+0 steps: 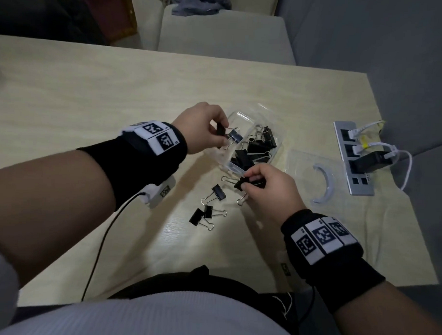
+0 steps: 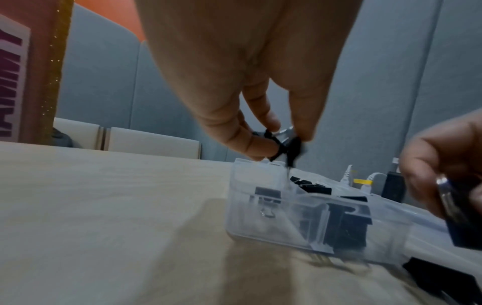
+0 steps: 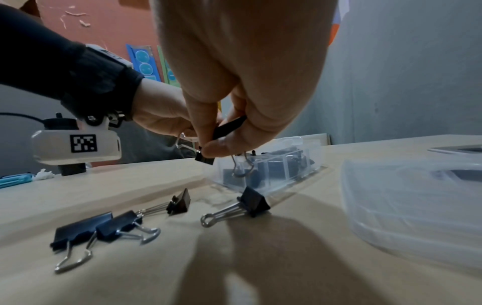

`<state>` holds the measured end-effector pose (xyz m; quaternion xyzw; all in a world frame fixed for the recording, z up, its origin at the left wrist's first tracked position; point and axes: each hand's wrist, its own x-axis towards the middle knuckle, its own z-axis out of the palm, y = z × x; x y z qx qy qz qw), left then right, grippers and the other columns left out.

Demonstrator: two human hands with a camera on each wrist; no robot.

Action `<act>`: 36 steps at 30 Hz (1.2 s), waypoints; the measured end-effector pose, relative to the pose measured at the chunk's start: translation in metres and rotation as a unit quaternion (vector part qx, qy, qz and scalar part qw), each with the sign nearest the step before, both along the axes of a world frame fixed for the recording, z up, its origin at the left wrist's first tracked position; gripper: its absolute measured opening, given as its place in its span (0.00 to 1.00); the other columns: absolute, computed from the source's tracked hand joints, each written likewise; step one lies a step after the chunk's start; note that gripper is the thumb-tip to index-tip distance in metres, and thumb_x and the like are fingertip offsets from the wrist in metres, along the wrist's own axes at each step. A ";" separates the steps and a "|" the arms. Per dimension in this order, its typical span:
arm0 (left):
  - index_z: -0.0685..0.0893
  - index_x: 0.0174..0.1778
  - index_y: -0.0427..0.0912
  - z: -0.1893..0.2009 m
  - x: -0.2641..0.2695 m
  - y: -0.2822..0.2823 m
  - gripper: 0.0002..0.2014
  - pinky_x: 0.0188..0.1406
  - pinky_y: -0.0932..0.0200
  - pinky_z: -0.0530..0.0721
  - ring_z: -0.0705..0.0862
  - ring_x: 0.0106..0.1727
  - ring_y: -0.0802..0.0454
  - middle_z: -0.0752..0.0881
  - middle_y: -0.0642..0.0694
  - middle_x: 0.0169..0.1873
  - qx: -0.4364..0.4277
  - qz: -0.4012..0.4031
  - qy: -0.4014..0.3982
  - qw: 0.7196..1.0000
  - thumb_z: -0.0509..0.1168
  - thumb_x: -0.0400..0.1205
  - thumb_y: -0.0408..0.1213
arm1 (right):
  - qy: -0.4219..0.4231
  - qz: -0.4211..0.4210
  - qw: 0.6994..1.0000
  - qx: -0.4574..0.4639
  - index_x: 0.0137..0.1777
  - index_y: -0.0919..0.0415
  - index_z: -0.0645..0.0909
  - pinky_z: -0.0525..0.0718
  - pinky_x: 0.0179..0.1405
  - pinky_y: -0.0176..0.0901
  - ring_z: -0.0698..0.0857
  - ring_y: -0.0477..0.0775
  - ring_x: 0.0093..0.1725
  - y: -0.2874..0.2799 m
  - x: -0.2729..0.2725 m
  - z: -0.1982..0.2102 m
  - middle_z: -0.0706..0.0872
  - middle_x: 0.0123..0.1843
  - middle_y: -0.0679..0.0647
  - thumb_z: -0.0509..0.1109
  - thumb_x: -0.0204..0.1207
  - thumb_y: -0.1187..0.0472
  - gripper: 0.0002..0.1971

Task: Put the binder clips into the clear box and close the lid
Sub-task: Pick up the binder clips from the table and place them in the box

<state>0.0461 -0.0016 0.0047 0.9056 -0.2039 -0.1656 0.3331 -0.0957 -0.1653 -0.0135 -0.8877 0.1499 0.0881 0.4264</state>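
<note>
Left hand [image 1: 204, 126] raised, fingertips pinched, forearm angled in. Right hand [image 1: 269, 191] lower, fingers curled, apparently pinching too. Wrists banded.

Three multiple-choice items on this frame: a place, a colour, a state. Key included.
1. Where is the lid?
A. shut on the clear box
B. flat on the table, right of the box
C. under the box

2. What colour are the binder clips' bodies?
A. red
B. black
C. yellow

3. What is the right hand doing?
A. pinching a clip
B. lying flat, empty
C. lifting the lid

Key: 1 B, it lies beside the open box; 2 B, every body is black; 3 A, fingers curl round a clip.
</note>
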 end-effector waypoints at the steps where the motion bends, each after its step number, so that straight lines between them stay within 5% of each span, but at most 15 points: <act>1: 0.84 0.51 0.48 -0.003 0.003 -0.004 0.12 0.55 0.58 0.80 0.89 0.48 0.52 0.78 0.50 0.52 0.004 0.013 -0.006 1.000 0.74 0.73 0.38 | -0.002 -0.002 1.000 0.004 0.44 0.44 0.81 0.76 0.38 0.23 0.83 0.37 0.42 -0.001 0.001 0.000 0.86 0.44 0.43 0.75 0.72 0.61 0.10; 6: 0.82 0.57 0.49 -0.023 0.009 -0.005 0.14 0.52 0.55 0.78 0.82 0.51 0.48 0.76 0.43 0.59 0.085 0.011 -0.035 0.996 0.70 0.76 0.37 | -0.003 -0.044 0.998 0.050 0.40 0.43 0.82 0.90 0.44 0.48 0.89 0.52 0.42 -0.004 0.004 -0.004 0.85 0.42 0.46 0.75 0.71 0.64 0.12; 10: 0.82 0.57 0.48 -0.029 0.007 0.001 0.14 0.49 0.55 0.77 0.82 0.51 0.45 0.82 0.44 0.55 0.141 -0.015 -0.018 0.990 0.69 0.75 0.38 | -0.005 -0.068 0.995 0.067 0.47 0.51 0.84 0.89 0.35 0.39 0.88 0.52 0.35 -0.008 0.007 -0.002 0.86 0.45 0.51 0.75 0.72 0.65 0.08; 14: 0.85 0.48 0.47 -0.023 -0.002 0.005 0.07 0.44 0.60 0.76 0.83 0.46 0.48 0.85 0.52 0.40 0.143 -0.025 0.010 0.989 0.68 0.74 0.37 | -0.015 -0.098 0.992 0.084 0.49 0.54 0.84 0.88 0.35 0.40 0.87 0.48 0.33 -0.010 0.016 0.007 0.85 0.44 0.48 0.75 0.73 0.64 0.08; 18: 0.84 0.41 0.49 -0.021 -0.020 0.003 0.08 0.40 0.58 0.78 0.81 0.38 0.54 0.83 0.56 0.33 0.159 -0.091 0.060 0.981 0.76 0.71 0.43 | -0.016 -0.113 0.991 0.074 0.50 0.56 0.83 0.80 0.22 0.26 0.85 0.46 0.29 -0.008 0.033 0.014 0.86 0.43 0.50 0.75 0.74 0.65 0.07; 20: 0.84 0.39 0.49 -0.022 -0.027 0.002 0.09 0.37 0.61 0.77 0.81 0.35 0.57 0.84 0.57 0.30 0.153 -0.116 0.089 0.977 0.77 0.70 0.45 | 0.008 -0.101 0.993 0.061 0.51 0.58 0.83 0.82 0.22 0.29 0.86 0.46 0.28 -0.003 0.043 0.017 0.88 0.41 0.51 0.75 0.74 0.63 0.07; 24: 0.85 0.39 0.49 -0.018 -0.037 0.002 0.04 0.45 0.60 0.80 0.84 0.37 0.56 0.84 0.58 0.29 0.139 -0.154 0.132 0.969 0.74 0.73 0.39 | 0.026 -0.098 0.991 0.084 0.56 0.63 0.80 0.91 0.35 0.50 0.91 0.56 0.36 0.009 0.056 0.021 0.89 0.39 0.55 0.75 0.75 0.59 0.13; 27: 0.87 0.43 0.48 -0.013 -0.039 0.004 0.03 0.47 0.57 0.81 0.84 0.37 0.56 0.85 0.56 0.32 0.141 -0.164 0.121 0.969 0.71 0.75 0.38 | 0.045 -0.032 0.998 0.030 0.60 0.57 0.80 0.90 0.45 0.53 0.91 0.54 0.38 0.013 0.061 0.028 0.86 0.47 0.48 0.69 0.78 0.49 0.15; 30: 0.86 0.47 0.50 -0.013 -0.035 0.005 0.05 0.41 0.60 0.74 0.80 0.38 0.58 0.81 0.56 0.36 0.154 -0.151 0.047 0.975 0.68 0.76 0.41 | 0.025 -0.009 0.999 -0.023 0.64 0.55 0.80 0.85 0.56 0.51 0.86 0.52 0.52 0.002 0.061 0.033 0.83 0.54 0.47 0.63 0.82 0.50 0.15; 36: 0.77 0.67 0.58 -0.012 -0.038 -0.003 0.20 0.63 0.44 0.76 0.74 0.67 0.45 0.75 0.50 0.67 0.186 -0.216 -0.111 0.952 0.63 0.79 0.49 | 0.031 -0.070 0.986 -0.149 0.56 0.52 0.82 0.76 0.42 0.41 0.83 0.50 0.46 -0.047 0.046 0.027 0.87 0.52 0.50 0.64 0.80 0.57 0.08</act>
